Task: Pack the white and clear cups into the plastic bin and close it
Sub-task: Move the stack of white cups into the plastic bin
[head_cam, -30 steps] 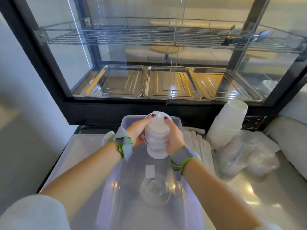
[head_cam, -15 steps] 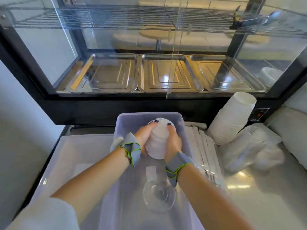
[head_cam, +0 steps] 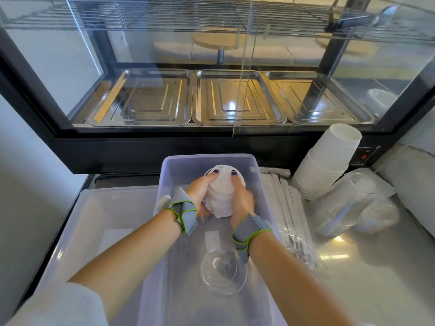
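White cup stack (head_cam: 221,196) sat at centre frame, inside the far end of the plastic bin (head_cam: 255,182), long axis running roughly away from the camera and tilted up toward the far wall. Left hand (head_cam: 200,196) clamped its left flank, right hand (head_cam: 242,198) its right flank; fingers of both wrapped round the stack, tips up near the rim at the far end. Stack lay directly between the palms, so neither hand was nearer. Base of the stack looked close to or on the bin floor; couldn't tell contact for sure.

Judgement: the release turns on that axis. Laid flat it should run along the bin's length; stood upright it may foul the lid.

A clear cup (head_cam: 222,272) sat in the bin at lower centre, mouth up, well apart from the stack. Bin lid (head_cam: 113,222) lay flat to the left, touching the bin wall. Right of the bin: wrapped straws (head_cam: 287,212), then a second white cup stack (head_cam: 329,161) leaning at right, and bagged clear cups (head_cam: 348,205) on their side below it, both unpacked. Display case (head_cam: 211,142) across the top.
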A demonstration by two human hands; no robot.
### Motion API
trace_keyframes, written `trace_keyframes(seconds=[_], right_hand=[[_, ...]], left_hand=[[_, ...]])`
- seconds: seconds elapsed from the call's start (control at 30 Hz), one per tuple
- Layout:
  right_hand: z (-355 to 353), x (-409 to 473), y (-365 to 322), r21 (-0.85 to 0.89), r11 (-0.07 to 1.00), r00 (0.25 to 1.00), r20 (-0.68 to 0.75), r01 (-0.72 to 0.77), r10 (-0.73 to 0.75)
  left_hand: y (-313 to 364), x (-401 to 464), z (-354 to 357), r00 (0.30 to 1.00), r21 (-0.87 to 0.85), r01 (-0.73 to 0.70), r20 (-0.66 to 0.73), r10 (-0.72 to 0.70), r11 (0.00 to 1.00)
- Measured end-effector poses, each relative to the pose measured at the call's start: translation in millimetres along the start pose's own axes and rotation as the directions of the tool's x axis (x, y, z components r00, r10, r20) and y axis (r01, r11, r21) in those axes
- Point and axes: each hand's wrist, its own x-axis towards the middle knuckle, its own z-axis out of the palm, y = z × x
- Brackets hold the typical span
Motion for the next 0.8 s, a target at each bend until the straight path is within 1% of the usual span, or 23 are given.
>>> trace_keyframes(seconds=[0.07,0.1,0.23,0.43,0.53,0.6,0.7,0.8], right_hand=[[0.5,2.7,-0.6,-0.031,0.999,0.998,-0.050,-0.024,0.023],[-0.5,3.6,-0.2,-0.038,0.999,0.998,-0.052,-0.033,0.031],[-3.5,4.8,0.0,-0.002,0.999,0.999,0.011,-0.036,0.036],[-7.2,-3.2,-2.0,0.036,0.998,0.998,0.037,-0.049,0.048],[-9.2,-8.4,-5.7,-0.031,1.000,0.999,0.040,-0.004,0.005],[-10.6,-11.9,-9.4,-0.093,0.994,0.997,0.056,0.049,-0.044],[-14.0,-14.1,-16.9,-0.156,0.980,0.991,0.051,0.126,-0.120],[-19.0,-19.9,-22.4,-0.180,0.967,0.983,0.066,0.179,-0.169]], left_hand=[[0.5,0.8,1.0,1.000,-0.008,0.010,0.008,-0.010,1.000],[0.4,0.8,1.4,1.000,-0.007,0.019,0.011,-0.019,1.000],[0.6,-1.2,2.0,1.000,0.020,0.017,-0.006,-0.017,1.000],[1.4,-6.3,0.9,0.999,0.098,-0.036,-0.027,0.039,0.995],[1.5,-8.7,0.4,0.997,0.102,-0.073,-0.009,0.074,0.992],[4.1,-12.3,0.1,0.992,0.096,-0.128,0.014,0.128,0.987],[10.4,-16.4,-1.5,0.976,0.146,-0.213,0.000,0.216,0.966],[14.7,-22.1,-2.9,0.967,0.175,-0.250,-0.013,0.256,0.952]])
